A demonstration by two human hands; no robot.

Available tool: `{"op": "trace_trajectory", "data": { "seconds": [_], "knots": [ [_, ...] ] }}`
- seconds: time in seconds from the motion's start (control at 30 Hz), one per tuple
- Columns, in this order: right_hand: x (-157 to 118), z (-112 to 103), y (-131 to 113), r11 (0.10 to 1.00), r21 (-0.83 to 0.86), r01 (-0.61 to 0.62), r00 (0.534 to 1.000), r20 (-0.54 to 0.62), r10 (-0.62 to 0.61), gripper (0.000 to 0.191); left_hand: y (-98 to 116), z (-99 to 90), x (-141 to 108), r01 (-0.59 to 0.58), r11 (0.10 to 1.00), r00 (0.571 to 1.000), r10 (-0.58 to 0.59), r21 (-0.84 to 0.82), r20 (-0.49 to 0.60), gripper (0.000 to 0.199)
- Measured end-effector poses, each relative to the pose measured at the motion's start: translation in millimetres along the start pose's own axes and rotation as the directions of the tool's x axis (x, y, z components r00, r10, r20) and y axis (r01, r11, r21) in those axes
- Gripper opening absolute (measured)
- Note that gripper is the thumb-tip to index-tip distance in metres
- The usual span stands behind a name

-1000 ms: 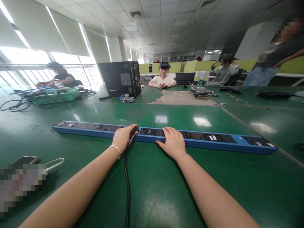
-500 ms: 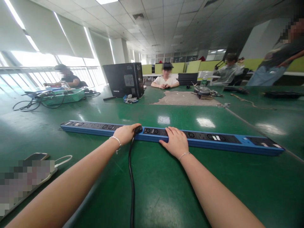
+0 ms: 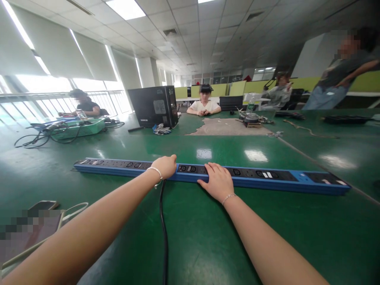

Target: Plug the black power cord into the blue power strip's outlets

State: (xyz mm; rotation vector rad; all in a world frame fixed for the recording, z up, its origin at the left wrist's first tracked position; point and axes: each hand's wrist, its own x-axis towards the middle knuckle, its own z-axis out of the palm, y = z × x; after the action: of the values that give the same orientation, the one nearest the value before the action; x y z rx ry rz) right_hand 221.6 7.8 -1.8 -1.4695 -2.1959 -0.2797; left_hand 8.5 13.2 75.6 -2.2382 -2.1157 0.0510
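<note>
A long blue power strip [image 3: 267, 183] with black sockets lies across the green table. My left hand [image 3: 165, 167] is closed over the strip, left of its middle, on the plug of a black power cord. The plug itself is hidden under the fingers. From beneath this hand the power cord [image 3: 163, 225] runs down towards me. My right hand [image 3: 219, 181] grips the strip right of its middle, fingers over the top and thumb along the near side.
At the lower left lie a phone [image 3: 44, 206] and another device with a white cable. Farther back are a green basket [image 3: 86, 127] with cables, a black computer case [image 3: 154, 107] and gloves [image 3: 162, 130]. One person sits opposite; others are to the left and right.
My left hand has turned and moved over the plug, which showed earlier and is now covered. My right hand keeps its place on the strip. The view has tilted up slightly.
</note>
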Motion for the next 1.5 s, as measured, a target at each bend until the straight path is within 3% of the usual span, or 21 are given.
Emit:
{"op": "trace_trajectory", "data": {
  "seconds": [0.37, 0.83, 1.03, 1.13, 1.23, 1.33, 1.43, 1.5],
  "knots": [
    [-1.2, -0.7, -0.6, 1.000, 0.021, 0.006, 1.000, 0.012, -0.007, 0.059, 6.9, 4.6, -4.7, 0.034, 0.997, 0.999, -0.034, 0.066, 0.003, 0.032],
    [-0.9, 0.6, 0.0, 1.000, 0.018, 0.001, 1.000, -0.009, -0.001, 0.060, -4.9, 4.7, -0.7, 0.064, 0.998, 0.997, -0.063, -0.011, 0.032, 0.031],
    [-0.9, -0.5, -0.3, 1.000, 0.007, 0.006, 1.000, 0.002, -0.006, 0.060, -3.8, -23.3, -6.0, 0.117, 0.984, 0.984, -0.133, -0.131, -0.121, 0.030],
    [-0.6, -0.8, -0.2, 1.000, -0.004, 0.009, 1.000, 0.008, -0.009, 0.060, -20.1, -41.4, -5.2, 0.145, 0.946, 0.970, -0.194, -0.289, -0.149, 0.029],
    [-0.3, -0.4, 0.2, 1.000, -0.013, 0.014, 1.000, 0.012, -0.014, 0.060, -51.8, -45.3, -4.0, 0.241, 0.859, 0.936, -0.328, -0.451, -0.124, 0.034],
    [0.1, 0.4, 0.9, 1.000, -0.014, 0.019, 1.000, 0.012, -0.019, 0.059, -85.8, -35.9, -8.2, 0.374, 0.853, 0.885, -0.446, -0.365, -0.136, 0.034],
    [0.4, 0.7, 1.5, 1.000, -0.013, 0.019, 1.000, 0.010, -0.019, 0.059, -108.5, -22.9, -17.9, 0.353, 0.893, 0.933, -0.360, -0.278, 0.028, 0.032],
    [0.4, 0.7, 1.7, 1.000, -0.014, 0.018, 1.000, 0.008, -0.018, 0.059, -116.6, -15.5, -23.8, 0.349, 0.907, 0.937, -0.340, -0.236, 0.081, 0.032]
  ]
}}
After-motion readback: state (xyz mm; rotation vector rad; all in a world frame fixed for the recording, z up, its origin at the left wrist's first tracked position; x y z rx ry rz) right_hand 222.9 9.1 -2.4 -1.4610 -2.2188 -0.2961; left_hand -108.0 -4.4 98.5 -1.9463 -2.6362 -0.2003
